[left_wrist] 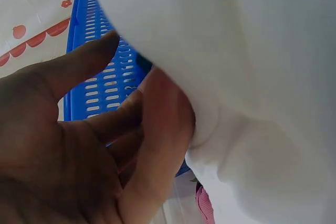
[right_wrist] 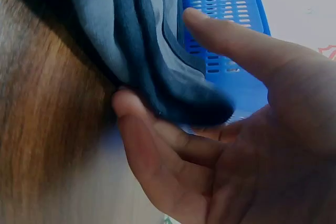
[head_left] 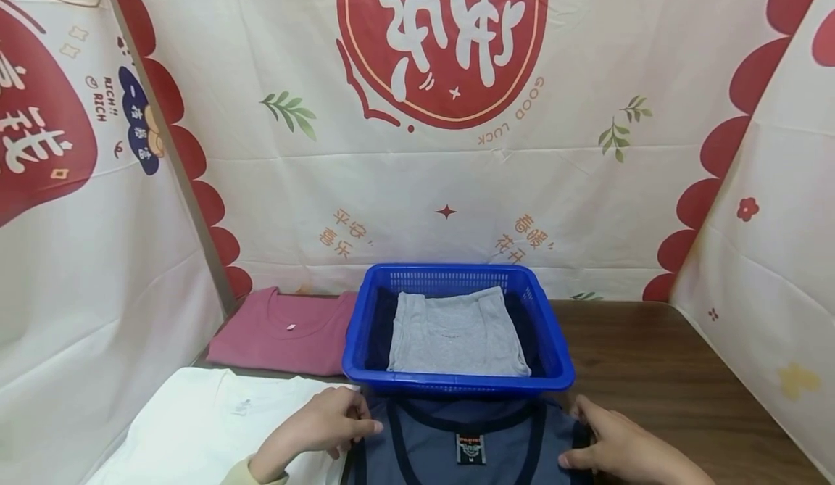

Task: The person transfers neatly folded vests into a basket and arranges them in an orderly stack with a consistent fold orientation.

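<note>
A folded dark blue shirt [head_left: 430, 445] with black trim and a neck label lies at the front, close before the blue basket [head_left: 566, 380]. My left hand [head_left: 329, 423] is at its left edge, thumb over the cloth and fingers curled. White cloth [left_wrist: 252, 77] hides part of the left fingertips in the left wrist view. At the opposite edge, my right hand [head_left: 616, 441] holds the shirt's side, thumb on top. The right wrist view shows the right fingers [right_wrist: 142, 135] curled under the layered, rounded edge. A folded grey garment [head_left: 457, 333] lies inside the basket on dark cloth.
A folded white shirt [head_left: 196, 427] lies at the left, beside my left forearm. Behind it is a folded dusty-pink shirt [head_left: 287, 333], next to the basket. Brown wooden tabletop [head_left: 652, 369] shows at the right. Printed white fabric [head_left: 404, 188] encloses the back and sides.
</note>
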Action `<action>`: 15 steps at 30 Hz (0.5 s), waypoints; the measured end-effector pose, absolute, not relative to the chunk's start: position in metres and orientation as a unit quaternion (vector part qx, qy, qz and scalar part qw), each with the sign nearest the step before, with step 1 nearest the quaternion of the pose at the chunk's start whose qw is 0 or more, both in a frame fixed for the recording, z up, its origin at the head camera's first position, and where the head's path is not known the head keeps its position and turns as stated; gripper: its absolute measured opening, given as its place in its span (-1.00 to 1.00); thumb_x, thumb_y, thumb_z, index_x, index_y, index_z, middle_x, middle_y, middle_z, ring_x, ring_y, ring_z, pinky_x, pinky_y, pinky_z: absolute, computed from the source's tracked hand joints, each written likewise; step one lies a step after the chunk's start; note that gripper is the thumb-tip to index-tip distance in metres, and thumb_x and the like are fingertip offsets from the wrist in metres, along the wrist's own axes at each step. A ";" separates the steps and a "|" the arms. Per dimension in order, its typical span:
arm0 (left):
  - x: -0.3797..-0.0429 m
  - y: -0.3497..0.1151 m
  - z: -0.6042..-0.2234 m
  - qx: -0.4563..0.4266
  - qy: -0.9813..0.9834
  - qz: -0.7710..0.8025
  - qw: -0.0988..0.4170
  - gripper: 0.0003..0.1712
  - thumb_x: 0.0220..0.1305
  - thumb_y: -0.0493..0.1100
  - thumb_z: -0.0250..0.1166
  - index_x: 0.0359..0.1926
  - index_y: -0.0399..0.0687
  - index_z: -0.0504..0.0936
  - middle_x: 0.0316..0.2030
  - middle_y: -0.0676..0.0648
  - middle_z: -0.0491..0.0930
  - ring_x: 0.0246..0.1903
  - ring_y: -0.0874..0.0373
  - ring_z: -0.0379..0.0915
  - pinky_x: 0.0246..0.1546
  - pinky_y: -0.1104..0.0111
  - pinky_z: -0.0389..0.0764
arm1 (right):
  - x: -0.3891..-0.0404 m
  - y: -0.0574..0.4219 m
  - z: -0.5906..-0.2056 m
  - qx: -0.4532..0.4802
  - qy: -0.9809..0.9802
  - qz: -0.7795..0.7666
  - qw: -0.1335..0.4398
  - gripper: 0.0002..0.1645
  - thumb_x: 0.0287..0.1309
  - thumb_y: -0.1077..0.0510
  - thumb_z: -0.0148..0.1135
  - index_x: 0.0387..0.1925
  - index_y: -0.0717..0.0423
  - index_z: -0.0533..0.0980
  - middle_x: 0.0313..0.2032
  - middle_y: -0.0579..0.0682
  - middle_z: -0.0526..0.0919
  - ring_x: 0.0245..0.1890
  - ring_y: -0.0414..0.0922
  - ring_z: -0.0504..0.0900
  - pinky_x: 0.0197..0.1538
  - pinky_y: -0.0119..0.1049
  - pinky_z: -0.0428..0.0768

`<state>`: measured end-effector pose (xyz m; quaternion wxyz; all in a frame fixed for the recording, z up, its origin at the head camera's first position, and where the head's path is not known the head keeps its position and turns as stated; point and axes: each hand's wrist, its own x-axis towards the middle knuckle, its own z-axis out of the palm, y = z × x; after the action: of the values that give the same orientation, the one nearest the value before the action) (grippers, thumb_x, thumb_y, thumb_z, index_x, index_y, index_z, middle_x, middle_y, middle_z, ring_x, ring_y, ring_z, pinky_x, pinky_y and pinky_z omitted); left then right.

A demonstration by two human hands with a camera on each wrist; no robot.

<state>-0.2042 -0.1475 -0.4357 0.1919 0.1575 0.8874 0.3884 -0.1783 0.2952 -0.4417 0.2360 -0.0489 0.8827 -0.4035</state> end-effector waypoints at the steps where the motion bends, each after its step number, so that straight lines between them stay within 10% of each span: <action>1: -0.204 -0.148 -0.435 0.155 0.892 0.381 0.188 -0.67 0.11 0.13 0.37 -0.51 -0.01 0.60 -0.65 -0.03 0.57 -0.71 0.15 0.51 -0.75 0.29 0.54 | -0.179 0.295 -0.442 -0.049 0.878 -0.412 0.238 -0.27 0.01 -0.06 0.42 0.03 0.30 0.31 -0.29 0.09 0.54 -0.40 -0.05 0.52 -0.39 -0.16 0.56; 15: -0.200 -0.149 -0.434 0.112 0.922 0.337 0.151 -0.59 0.06 0.12 0.41 -0.47 -0.17 0.64 -0.77 -0.03 0.56 -0.81 0.17 0.49 -0.80 0.32 0.51 | -0.182 0.292 -0.448 -0.040 0.860 -0.452 0.233 0.14 -0.20 0.15 0.55 0.27 0.34 0.00 0.18 0.51 0.24 -0.23 0.06 0.50 -0.45 -0.07 0.60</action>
<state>-0.1998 -0.1488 -0.4343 0.1513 0.1122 0.9223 0.3375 -0.1823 0.2920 -0.4484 0.2330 -0.0398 0.8600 -0.4522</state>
